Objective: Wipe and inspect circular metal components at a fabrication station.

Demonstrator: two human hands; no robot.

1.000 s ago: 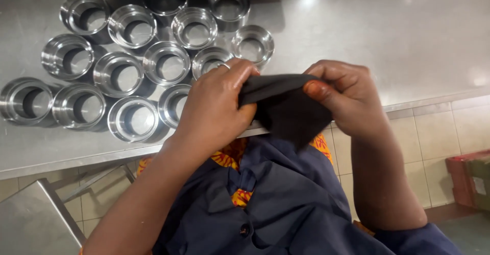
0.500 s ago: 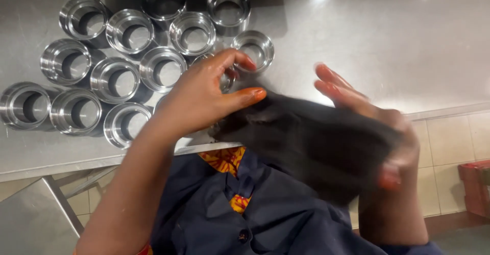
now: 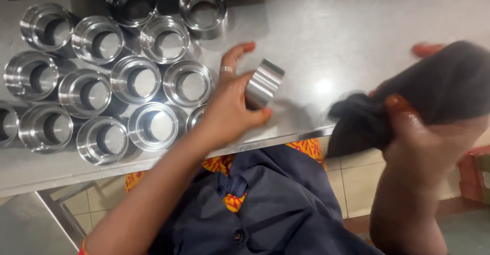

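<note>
A short metal ring (image 3: pixel 263 83) is being gripped on its side, tilted, just above the steel counter (image 3: pixel 332 35) near its front edge. The left hand (image 3: pixel 232 99) is curling around it, thumb below and fingers over the top. Just to the left, a cluster of similar rings (image 3: pixel 117 76) is standing open-end up, packed close together. Well off to the right, the right hand (image 3: pixel 423 132) is clenching a dark cloth (image 3: pixel 434 92) in a closed fist.
</note>
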